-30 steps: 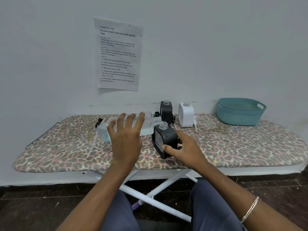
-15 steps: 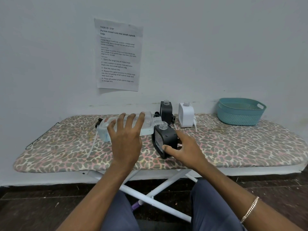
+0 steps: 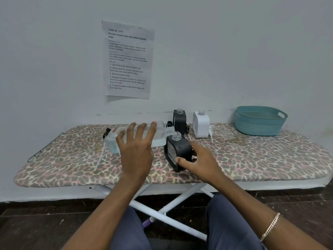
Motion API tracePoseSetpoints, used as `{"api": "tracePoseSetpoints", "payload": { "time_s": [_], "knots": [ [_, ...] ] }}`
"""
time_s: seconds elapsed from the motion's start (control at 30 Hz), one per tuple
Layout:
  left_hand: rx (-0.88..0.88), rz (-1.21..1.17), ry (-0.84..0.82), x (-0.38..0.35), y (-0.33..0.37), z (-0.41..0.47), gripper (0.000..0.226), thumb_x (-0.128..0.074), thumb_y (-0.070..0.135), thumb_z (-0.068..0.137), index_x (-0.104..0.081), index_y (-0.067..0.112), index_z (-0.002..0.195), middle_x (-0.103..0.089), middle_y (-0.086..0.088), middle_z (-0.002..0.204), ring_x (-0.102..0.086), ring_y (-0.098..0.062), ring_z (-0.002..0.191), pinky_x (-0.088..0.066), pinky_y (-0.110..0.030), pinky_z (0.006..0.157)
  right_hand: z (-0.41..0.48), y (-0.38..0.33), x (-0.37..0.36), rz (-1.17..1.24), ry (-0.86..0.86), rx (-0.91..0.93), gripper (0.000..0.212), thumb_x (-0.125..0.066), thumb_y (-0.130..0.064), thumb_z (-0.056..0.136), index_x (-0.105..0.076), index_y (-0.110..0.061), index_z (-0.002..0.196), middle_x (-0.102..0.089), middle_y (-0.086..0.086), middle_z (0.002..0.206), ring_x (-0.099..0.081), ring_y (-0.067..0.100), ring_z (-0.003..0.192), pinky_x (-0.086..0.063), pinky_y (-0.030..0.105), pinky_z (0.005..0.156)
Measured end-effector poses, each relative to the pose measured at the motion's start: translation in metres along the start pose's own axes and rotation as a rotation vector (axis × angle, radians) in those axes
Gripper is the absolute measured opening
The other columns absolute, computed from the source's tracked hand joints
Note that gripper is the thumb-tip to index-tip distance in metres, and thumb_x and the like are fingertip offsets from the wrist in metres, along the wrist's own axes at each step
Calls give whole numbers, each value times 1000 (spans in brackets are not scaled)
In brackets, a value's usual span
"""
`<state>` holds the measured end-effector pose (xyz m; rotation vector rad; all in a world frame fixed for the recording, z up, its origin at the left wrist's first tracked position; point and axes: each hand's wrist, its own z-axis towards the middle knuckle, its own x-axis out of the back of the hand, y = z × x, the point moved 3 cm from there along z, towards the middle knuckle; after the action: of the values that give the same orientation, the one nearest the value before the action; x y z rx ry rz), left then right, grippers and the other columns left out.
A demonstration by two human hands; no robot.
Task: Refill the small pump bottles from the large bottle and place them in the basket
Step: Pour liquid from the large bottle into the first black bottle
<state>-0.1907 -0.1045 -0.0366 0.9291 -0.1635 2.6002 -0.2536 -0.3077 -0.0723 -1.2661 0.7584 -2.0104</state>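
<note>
Head view, near to far. A bracelet (image 3: 270, 226) sits on the right wrist at 5 o'clock.

On the desk (image 3: 252, 156), an ironing board with a leopard-print cover, the hands are apart. The left hand (image 3: 137, 152) lies with fingers spread and straight across the large clear bottle (image 3: 114, 139). The right hand (image 3: 198, 161) grips the near black bottle (image 3: 177, 150), thumb on its front edge and fingers behind.

The near black bottle stands upright and uncapped. The large clear bottle lies on its side at 9 o'clock of it, with its open neck pointing to 3 o'clock, just beside the black bottle's neck; whether they touch cannot be told.

Beyond, at 12 o'clock, a second black bottle (image 3: 179, 121) stands uncapped, with a white bottle (image 3: 201, 126) just beside it at 3 o'clock.

The teal basket (image 3: 259, 125) stands well apart at 2 o'clock, by the wall. A printed sheet (image 3: 128, 60) hangs on the wall at 12 o'clock.
</note>
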Motion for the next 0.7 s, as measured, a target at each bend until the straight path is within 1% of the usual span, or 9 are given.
{"api": "tracePoseSetpoints", "payload": {
  "time_s": [0.1,0.3,0.7],
  "knots": [
    [-1,3,5,0,0,0,83,-77,-6,71,-56,25,146,-65,-6,134,-52,-36,135,-39,-59,104,0,-1,0,0,0,1,33,-79,-39,89,-63,-36,119,-74,-14,109,-67,4,101,-58,37,89],
    [0,2,2,0,0,-1,84,-78,-6,71,-56,25,146,-65,-6,134,-52,-36,135,-39,-59,104,0,-1,0,-11,2,2,36,-78,-40,90,-66,-29,122,-74,-12,108,-68,5,100,-59,39,88],
    [-3,-1,0,0,1,0,85,-79,-6,71,-56,25,146,-65,-6,135,-52,-36,135,-39,-60,104,0,-1,0,-10,4,5,37,-79,-40,90,-65,-30,123,-74,-13,109,-67,2,100,-58,33,88]
  ]
}}
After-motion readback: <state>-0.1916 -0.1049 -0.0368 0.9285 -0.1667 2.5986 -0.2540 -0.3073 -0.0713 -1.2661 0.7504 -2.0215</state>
